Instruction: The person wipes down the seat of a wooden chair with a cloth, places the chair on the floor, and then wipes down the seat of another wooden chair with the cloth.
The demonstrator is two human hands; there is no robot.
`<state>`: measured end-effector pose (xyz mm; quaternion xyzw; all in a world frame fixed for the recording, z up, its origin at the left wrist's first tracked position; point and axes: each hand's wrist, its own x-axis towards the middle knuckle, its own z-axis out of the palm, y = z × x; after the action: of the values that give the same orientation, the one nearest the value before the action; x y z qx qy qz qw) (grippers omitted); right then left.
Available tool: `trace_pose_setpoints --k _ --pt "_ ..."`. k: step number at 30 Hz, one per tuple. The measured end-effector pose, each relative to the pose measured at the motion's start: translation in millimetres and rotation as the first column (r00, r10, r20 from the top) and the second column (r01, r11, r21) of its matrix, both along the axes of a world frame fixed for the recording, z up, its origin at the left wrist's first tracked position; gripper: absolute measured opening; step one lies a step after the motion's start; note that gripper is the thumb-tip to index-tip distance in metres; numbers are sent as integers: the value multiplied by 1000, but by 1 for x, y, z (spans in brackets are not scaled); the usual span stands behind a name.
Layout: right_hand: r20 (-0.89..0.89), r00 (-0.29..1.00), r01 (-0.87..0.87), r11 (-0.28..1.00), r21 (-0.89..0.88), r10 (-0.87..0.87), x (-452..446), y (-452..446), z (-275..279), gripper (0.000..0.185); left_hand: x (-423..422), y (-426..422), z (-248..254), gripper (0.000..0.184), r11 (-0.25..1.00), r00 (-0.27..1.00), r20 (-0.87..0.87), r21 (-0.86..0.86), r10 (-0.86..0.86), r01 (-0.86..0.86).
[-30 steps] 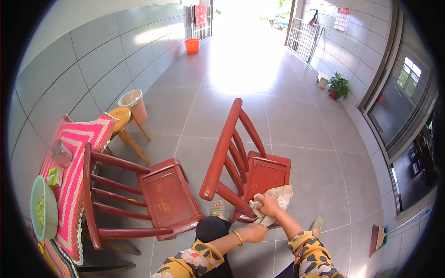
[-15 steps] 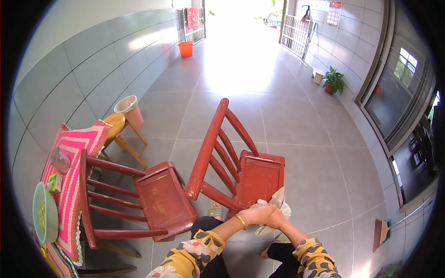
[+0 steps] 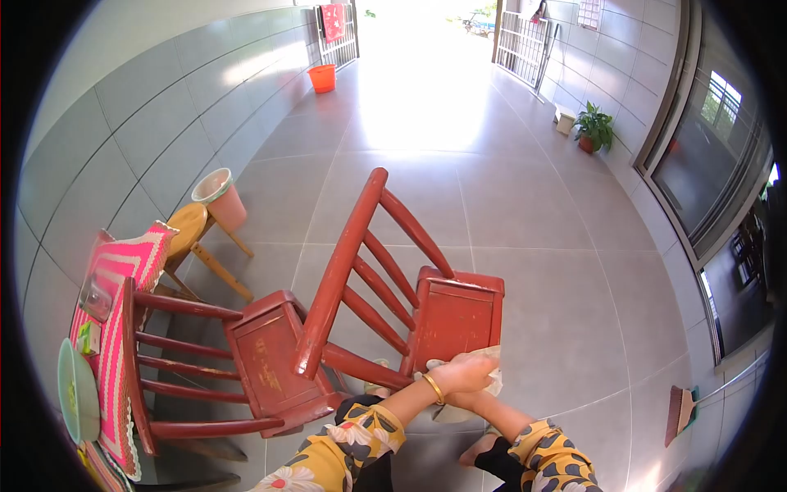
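My left hand (image 3: 469,374), with a gold bangle on its wrist, is closed on a cream cloth (image 3: 496,379) at the front edge of a red wooden chair's seat (image 3: 455,324). My right hand (image 3: 469,399) lies just below it, partly hidden by the left, closed on the same cloth. A pale end of the cloth hangs beneath the hands. The chair's slatted back (image 3: 340,275) leans towards the left of the view. Beside it stands a second red chair (image 3: 275,353) with a worn seat.
At left, a pink-and-white crocheted cover (image 3: 119,344) bears a green bowl (image 3: 78,394) and a clear container (image 3: 97,303). Beyond are a wooden stool (image 3: 190,223) and a pink bin (image 3: 229,205). A broom (image 3: 677,412) and a potted plant (image 3: 593,129) stand along the right wall.
My hands have twisted around each other on the cloth, the left now further right and above the right hand. The view has shifted slightly, and the near chair's back appears further left.
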<state>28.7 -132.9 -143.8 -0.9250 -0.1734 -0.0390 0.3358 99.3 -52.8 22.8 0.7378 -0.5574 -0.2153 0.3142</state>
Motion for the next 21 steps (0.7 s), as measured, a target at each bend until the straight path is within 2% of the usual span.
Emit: trace_pose_setpoints --k 2,3,4,6,9,10,14,16,17,19,21 --pt "-132 990 -84 975 -204 58 -10 -16 40 46 10 5 9 27 960 992 129 276 5 -41" --pt "-230 969 -163 932 -324 90 -20 -27 75 47 14 10 8 27 959 992 127 280 6 -41" --pt "-233 968 -165 933 -320 91 -30 -39 86 47 18 14 6 26 975 994 91 211 57 -75" --pt "-252 967 -127 910 -394 26 -43 -57 97 48 25 25 6 24 981 987 59 115 150 -156" --pt "-253 967 -103 885 -455 -17 -41 -51 96 43 33 37 12 24 962 968 52 104 247 -251" --pt "-185 983 -59 908 -415 -20 -36 -43 93 40 35 39 11 25 956 960 49 84 277 -281" --pt "-206 965 66 914 -400 -160 -9 7 86 38 36 34 10 26 947 948 17 41 318 -318" --pt "-335 908 123 924 -362 -252 3 17 79 39 35 30 13 26 936 936 -35 6 351 -351" --pt "-335 907 127 924 -360 -255 -1 17 78 39 37 31 14 26 938 937 -34 7 347 -347" --pt "-157 942 241 922 -302 -297 -23 11 85 39 39 33 18 28 918 920 -3 62 392 -391" --pt "-145 928 273 893 -358 -342 -48 -3 89 39 39 36 20 28 923 924 -15 50 383 -382"
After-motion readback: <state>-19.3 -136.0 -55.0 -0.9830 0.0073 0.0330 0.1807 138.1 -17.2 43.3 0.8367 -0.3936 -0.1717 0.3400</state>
